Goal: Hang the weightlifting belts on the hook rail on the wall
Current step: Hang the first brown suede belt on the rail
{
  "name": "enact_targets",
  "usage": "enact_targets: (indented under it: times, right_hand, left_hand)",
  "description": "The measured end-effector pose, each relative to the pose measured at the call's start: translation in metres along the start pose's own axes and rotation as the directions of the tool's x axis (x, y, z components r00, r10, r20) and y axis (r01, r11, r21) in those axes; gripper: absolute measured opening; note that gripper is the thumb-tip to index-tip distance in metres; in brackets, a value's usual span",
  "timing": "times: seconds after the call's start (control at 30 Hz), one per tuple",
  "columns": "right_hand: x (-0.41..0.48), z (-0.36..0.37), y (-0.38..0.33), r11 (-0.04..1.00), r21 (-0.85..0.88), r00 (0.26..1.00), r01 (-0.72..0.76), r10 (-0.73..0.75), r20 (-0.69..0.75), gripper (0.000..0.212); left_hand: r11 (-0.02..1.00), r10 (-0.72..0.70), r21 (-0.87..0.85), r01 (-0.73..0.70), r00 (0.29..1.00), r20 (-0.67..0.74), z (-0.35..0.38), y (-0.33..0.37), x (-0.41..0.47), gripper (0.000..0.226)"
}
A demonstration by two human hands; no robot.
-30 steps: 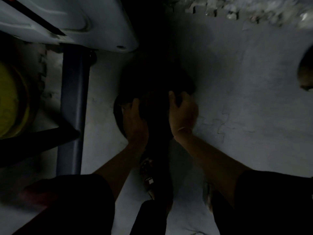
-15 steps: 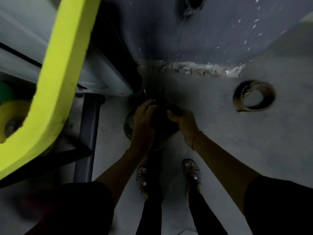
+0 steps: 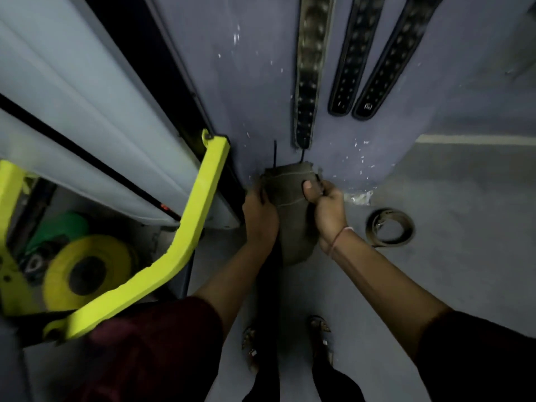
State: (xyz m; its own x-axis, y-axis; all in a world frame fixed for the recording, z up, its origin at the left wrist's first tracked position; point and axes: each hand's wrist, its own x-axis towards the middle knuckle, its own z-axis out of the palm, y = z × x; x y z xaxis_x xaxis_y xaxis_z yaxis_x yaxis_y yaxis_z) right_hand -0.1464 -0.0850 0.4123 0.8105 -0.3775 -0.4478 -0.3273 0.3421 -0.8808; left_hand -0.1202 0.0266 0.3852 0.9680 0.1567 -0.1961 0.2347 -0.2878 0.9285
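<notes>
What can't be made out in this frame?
- Hook rail: cut off by the top edge; only the hanging belts show.
- Held belt: buckle hidden behind the left hand and right hand.
- Coiled belt on the floor: buckle too small and dim.

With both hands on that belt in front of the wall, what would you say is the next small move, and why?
Probably raise it up the wall. Both the left hand and the right hand grip the grey belt low, beneath three hanging belts. The hook rail is out of view above, so lifting comes first. A coiled belt waits on the floor.
</notes>
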Motion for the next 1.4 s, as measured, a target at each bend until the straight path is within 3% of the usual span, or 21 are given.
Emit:
enact_targets:
  times: [0.07,0.17,0.3,0.43,0.63,0.83,0.9,1.07,1.17,1.27,1.33,1.4]
  right_hand:
    - [-0.016,0.001,-0.041,0.999,0.005,0.999,0.050,-0.050,-0.007,0.021]
    - [-0.037,0.000,-0.103,0.989,0.014,0.989,0.144,-0.145,0.019,0.012]
    - [-0.062,0.003,-0.183,0.958,0.039,0.953,0.283,-0.286,0.101,0.018]
    - [-0.076,0.006,-0.256,0.890,0.059,0.880,0.451,-0.455,0.138,0.022]
    - [-0.100,0.009,-0.348,0.731,0.109,0.709,0.674,-0.681,0.181,0.020]
    - [-0.119,0.013,-0.406,0.588,0.154,0.553,0.794,-0.804,0.217,0.026]
    - [-0.117,0.010,-0.395,0.592,0.157,0.555,0.790,-0.800,0.227,0.024]
    - [-0.101,0.012,-0.345,0.714,0.152,0.689,0.684,-0.700,0.185,0.015]
    - [-0.110,0.029,-0.385,0.638,0.175,0.619,0.749,-0.770,0.156,0.017]
    - [-0.127,0.047,-0.440,0.538,0.240,0.532,0.808,-0.841,0.097,0.019]
    - [-0.128,0.054,-0.444,0.525,0.257,0.522,0.812,-0.849,0.085,0.020]
    - [-0.120,0.054,-0.411,0.573,0.212,0.558,0.792,-0.819,0.131,0.021]
  left_hand:
    - [0.978,-0.067,-0.196,0.070,0.997,0.024,-0.001,0.036,-0.006,0.034]
    - [0.929,-0.107,-0.355,0.101,0.994,0.003,-0.006,0.114,-0.021,0.064]
    - [0.889,0.153,-0.437,-0.135,0.988,0.005,-0.014,0.216,-0.039,0.033]
    - [0.768,0.243,-0.617,-0.170,0.969,0.035,-0.026,0.300,-0.044,0.010]
    - [0.654,0.433,-0.711,-0.259,0.899,0.070,-0.041,0.400,-0.045,0.023]
    - [0.559,0.590,-0.691,-0.458,0.806,-0.057,-0.054,0.478,-0.041,0.033]
    - [0.530,0.619,-0.691,-0.492,0.781,-0.082,-0.062,0.501,-0.037,0.038]
    - [0.514,0.685,-0.704,-0.491,0.729,-0.008,-0.078,0.538,-0.019,0.075]
    - [0.523,0.710,-0.714,-0.466,0.702,0.061,-0.082,0.540,-0.011,0.089]
    - [0.522,0.725,-0.717,-0.461,0.683,0.089,-0.086,0.545,-0.010,0.080]
    - [0.512,0.729,-0.720,-0.469,0.680,0.076,-0.091,0.551,-0.007,0.082]
    - [0.498,0.726,-0.731,-0.467,0.686,0.057,-0.097,0.557,-0.004,0.085]
